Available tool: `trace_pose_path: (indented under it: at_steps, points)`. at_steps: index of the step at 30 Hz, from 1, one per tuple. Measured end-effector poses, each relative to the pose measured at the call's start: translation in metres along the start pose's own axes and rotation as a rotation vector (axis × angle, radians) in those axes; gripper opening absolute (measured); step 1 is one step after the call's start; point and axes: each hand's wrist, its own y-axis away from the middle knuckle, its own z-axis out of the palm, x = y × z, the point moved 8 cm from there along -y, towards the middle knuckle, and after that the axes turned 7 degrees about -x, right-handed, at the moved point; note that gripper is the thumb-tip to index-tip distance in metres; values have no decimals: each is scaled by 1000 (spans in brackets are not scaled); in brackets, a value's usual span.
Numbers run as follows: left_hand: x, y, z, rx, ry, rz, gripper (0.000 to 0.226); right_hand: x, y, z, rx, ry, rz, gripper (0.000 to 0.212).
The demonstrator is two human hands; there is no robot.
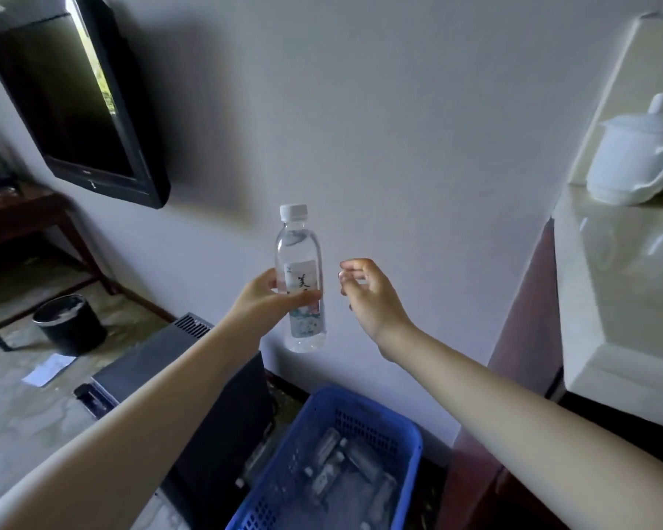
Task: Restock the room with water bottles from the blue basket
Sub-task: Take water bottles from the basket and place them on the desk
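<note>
My left hand (268, 300) grips a clear water bottle (299, 258) with a white cap and a pale label, held upright in front of the white wall. My right hand (368, 296) hovers just to the right of the bottle, fingers loosely curled, holding nothing and not touching it. Below, on the floor, stands the blue basket (402, 430) with several more water bottles (345, 468) lying inside.
A pale counter (621, 285) at the right carries a white lidded mug (636, 158). A black cabinet (207, 399) stands left of the basket. A wall-mounted TV (77, 97), a dark wooden table (20, 216) and a black bin (69, 323) are at the left.
</note>
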Motion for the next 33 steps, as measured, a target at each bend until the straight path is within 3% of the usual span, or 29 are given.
trace_pose_path:
  at_steps: [11, 15, 21, 26, 33]
  points:
    - [-107, -83, -36, -288, 73, -75, 37, 99, -27, 84, 182, -10, 268, 25]
    - [-150, -92, -31, -349, 144, -141, 18, 137, -25, 100, 239, -65, 346, 24]
    - [-221, -108, -11, -351, 220, -232, 40, 208, -16, 93, 330, -48, 428, 35]
    - [-312, -118, 22, -291, 287, -247, 36, 309, 1, 96, 394, -21, 452, 30]
    - [-498, -114, 65, -238, 282, -367, 39, 516, 53, 118, 481, -46, 582, 21]
